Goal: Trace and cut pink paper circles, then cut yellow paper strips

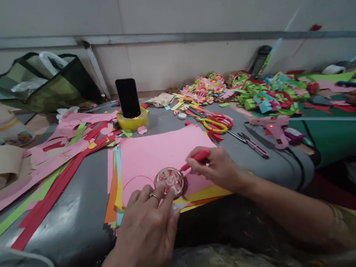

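The person's left hand (148,221) presses down on a round lid (170,180), fingertips resting on its near edge and pinning it flat against the top pink sheet (157,154). The fingers are spread rather than closed around it; this is a hold by pressure, not a grasp.

The right hand (216,167) is closed around a red pen (195,159), with its tip at the lid's right rim. The point of contact itself is too small to confirm.

The pink sheet lies on top of a stack of coloured paper (116,188), whose orange, yellow and blue edges show at the left and near sides, on the grey table cover (73,217). The lid sits near the front edge of the sheet.

Progress, as judged: one red curved line (135,179) is already drawn on the sheet just left of the lid. The outline around the lid appears under way, and how much of it is complete cannot be told, since the lid and hands cover it. Most of the sheet is unmarked and nothing on it is cut.

Nearby: scissors (219,123), a pink glue gun (274,129), a phone (128,98) propped upright in a yellow tape roll (132,121), and pink and red paper strips (59,169) at left
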Action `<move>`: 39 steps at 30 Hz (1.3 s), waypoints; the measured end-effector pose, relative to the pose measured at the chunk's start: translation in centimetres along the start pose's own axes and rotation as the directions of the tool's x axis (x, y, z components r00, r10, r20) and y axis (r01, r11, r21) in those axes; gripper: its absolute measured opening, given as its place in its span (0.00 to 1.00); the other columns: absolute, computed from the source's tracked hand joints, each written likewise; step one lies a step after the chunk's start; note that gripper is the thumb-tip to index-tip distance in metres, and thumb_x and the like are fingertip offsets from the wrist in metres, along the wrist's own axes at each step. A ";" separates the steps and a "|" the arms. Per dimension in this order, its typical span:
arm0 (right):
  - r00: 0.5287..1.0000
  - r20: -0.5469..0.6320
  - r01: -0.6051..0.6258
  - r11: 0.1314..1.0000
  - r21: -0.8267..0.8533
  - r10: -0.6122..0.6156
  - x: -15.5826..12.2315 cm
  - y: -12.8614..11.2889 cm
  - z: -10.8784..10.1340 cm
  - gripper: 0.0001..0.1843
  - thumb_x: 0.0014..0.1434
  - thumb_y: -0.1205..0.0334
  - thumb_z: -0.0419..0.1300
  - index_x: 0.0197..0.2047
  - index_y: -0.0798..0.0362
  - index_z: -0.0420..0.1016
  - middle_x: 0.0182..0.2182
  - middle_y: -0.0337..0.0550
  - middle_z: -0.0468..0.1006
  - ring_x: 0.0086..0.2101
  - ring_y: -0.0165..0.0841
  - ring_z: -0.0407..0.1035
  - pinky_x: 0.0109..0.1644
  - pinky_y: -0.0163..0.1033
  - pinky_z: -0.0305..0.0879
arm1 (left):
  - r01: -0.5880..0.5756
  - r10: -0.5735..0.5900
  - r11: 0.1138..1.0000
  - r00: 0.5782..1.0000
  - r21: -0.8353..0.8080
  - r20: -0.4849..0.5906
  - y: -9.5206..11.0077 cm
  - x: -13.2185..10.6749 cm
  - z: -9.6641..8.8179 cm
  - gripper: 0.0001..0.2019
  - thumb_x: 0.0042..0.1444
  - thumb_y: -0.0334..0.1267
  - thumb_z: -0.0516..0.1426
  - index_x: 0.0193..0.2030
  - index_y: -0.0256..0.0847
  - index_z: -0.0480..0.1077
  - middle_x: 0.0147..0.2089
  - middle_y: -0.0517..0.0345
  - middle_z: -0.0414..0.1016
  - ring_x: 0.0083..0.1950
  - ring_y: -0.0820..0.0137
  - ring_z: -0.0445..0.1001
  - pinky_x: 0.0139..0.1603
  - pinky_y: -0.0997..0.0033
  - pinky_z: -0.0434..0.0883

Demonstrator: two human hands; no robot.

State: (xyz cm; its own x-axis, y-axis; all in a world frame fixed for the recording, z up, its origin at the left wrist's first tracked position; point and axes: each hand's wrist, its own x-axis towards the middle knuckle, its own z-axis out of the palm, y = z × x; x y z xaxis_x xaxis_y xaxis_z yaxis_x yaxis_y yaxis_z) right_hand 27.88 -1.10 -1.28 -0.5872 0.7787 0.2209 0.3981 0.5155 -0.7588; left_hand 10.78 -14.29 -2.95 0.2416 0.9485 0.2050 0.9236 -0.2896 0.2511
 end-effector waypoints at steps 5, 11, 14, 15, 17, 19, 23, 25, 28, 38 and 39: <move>0.936 -0.033 0.329 0.903 -0.276 -0.351 -4.5 0.0 0.8 0.06 0.60 0.66 0.54 0.37 0.52 0.72 0.29 0.43 0.78 0.30 0.30 0.71 0.35 0.34 0.67 | -0.022 0.025 0.998 0.999 -0.062 0.039 -0.4 1.1 -1.3 0.14 0.64 0.37 0.43 0.41 0.42 0.69 0.40 0.53 0.73 0.42 0.59 0.65 0.43 0.55 0.62; 0.828 -0.003 0.504 0.746 -0.435 -0.561 -6.5 -1.0 2.1 0.06 0.58 0.71 0.55 0.39 0.55 0.70 0.27 0.44 0.77 0.28 0.31 0.71 0.30 0.34 0.66 | -0.161 0.159 0.987 0.979 0.008 0.132 -1.3 3.1 -3.2 0.19 0.66 0.37 0.40 0.28 0.41 0.67 0.27 0.57 0.70 0.31 0.65 0.64 0.36 0.63 0.60; 0.788 -0.016 0.558 0.726 -0.402 -0.615 -6.5 -1.7 2.4 0.07 0.57 0.72 0.56 0.40 0.54 0.69 0.26 0.41 0.77 0.26 0.29 0.71 0.29 0.33 0.66 | -0.247 0.229 0.966 0.956 0.076 0.185 -1.8 3.9 -3.8 0.20 0.65 0.36 0.41 0.26 0.39 0.67 0.25 0.57 0.70 0.28 0.67 0.63 0.35 0.65 0.59; 0.773 -0.023 0.580 0.720 -0.380 -0.634 -6.4 -2.0 2.5 0.08 0.57 0.72 0.56 0.40 0.55 0.69 0.26 0.42 0.77 0.26 0.29 0.71 0.29 0.33 0.67 | -0.259 0.239 0.962 0.950 0.081 0.203 -2.1 4.2 -4.0 0.21 0.65 0.36 0.41 0.26 0.39 0.67 0.25 0.57 0.71 0.28 0.67 0.63 0.34 0.65 0.58; 0.746 -0.026 0.620 0.708 -0.338 -0.666 -6.0 -2.5 2.8 0.08 0.57 0.72 0.57 0.41 0.55 0.69 0.28 0.43 0.78 0.28 0.29 0.71 0.31 0.33 0.68 | -0.255 0.235 0.966 0.941 0.051 0.245 -2.7 4.7 -4.5 0.21 0.65 0.37 0.41 0.26 0.39 0.69 0.25 0.56 0.72 0.29 0.67 0.65 0.34 0.66 0.58; 0.731 0.012 0.646 0.687 -0.333 -0.682 -5.4 -2.8 3.4 0.07 0.58 0.71 0.56 0.41 0.56 0.69 0.29 0.44 0.78 0.30 0.30 0.71 0.33 0.33 0.68 | -0.230 0.225 0.973 0.931 -0.019 0.288 -3.3 5.3 -5.1 0.22 0.66 0.39 0.41 0.29 0.38 0.72 0.26 0.55 0.73 0.32 0.67 0.68 0.35 0.68 0.60; 0.693 0.138 0.687 0.590 -0.424 -0.707 -4.0 -3.0 4.8 0.08 0.61 0.68 0.52 0.40 0.60 0.71 0.27 0.47 0.76 0.30 0.33 0.71 0.30 0.35 0.67 | -0.161 0.201 0.977 0.905 -0.137 0.375 -3.9 6.4 -5.9 0.25 0.66 0.42 0.40 0.32 0.37 0.75 0.29 0.54 0.76 0.35 0.68 0.70 0.37 0.71 0.62; 0.667 0.180 0.700 0.527 -0.482 -0.723 -3.4 -2.9 5.4 0.12 0.62 0.70 0.48 0.40 0.63 0.72 0.29 0.51 0.77 0.32 0.36 0.72 0.31 0.37 0.67 | -0.148 0.194 0.978 0.901 -0.146 0.388 -4.0 6.7 -6.1 0.26 0.66 0.43 0.40 0.31 0.37 0.75 0.29 0.54 0.76 0.36 0.68 0.71 0.38 0.71 0.62; 0.650 0.190 0.697 0.476 -0.536 -0.736 -3.2 -2.6 5.8 0.14 0.61 0.72 0.47 0.39 0.64 0.73 0.31 0.53 0.77 0.34 0.37 0.71 0.33 0.38 0.68 | -0.197 0.226 0.974 0.901 -0.113 0.370 -3.9 6.7 -5.9 0.26 0.66 0.43 0.40 0.30 0.36 0.75 0.26 0.54 0.74 0.34 0.68 0.70 0.36 0.71 0.62; 0.901 0.033 0.431 0.885 -0.176 -0.433 -4.6 -1.6 2.2 0.05 0.59 0.67 0.55 0.36 0.54 0.72 0.28 0.41 0.78 0.27 0.28 0.70 0.31 0.32 0.66 | -0.222 0.229 0.973 0.919 -0.057 0.320 -3.9 6.2 -5.6 0.23 0.65 0.40 0.41 0.28 0.37 0.73 0.24 0.55 0.71 0.31 0.68 0.67 0.33 0.71 0.60; 0.932 0.055 0.362 0.921 -0.141 -0.358 -4.4 -1.4 1.6 0.05 0.59 0.66 0.55 0.35 0.54 0.73 0.27 0.40 0.77 0.26 0.27 0.70 0.31 0.31 0.66 | -0.227 0.232 0.972 0.920 -0.053 0.315 -3.8 6.2 -5.6 0.23 0.65 0.41 0.41 0.28 0.37 0.72 0.24 0.55 0.70 0.31 0.69 0.66 0.33 0.71 0.59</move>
State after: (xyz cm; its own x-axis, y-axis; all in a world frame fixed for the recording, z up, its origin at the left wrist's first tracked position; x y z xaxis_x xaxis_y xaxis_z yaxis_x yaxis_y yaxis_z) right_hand 28.76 -5.82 -2.15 -0.7285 0.5217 0.4441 0.2536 0.8075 -0.5326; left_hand 7.05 -8.06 2.68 0.5305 0.8461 -0.0512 0.8275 -0.5038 0.2480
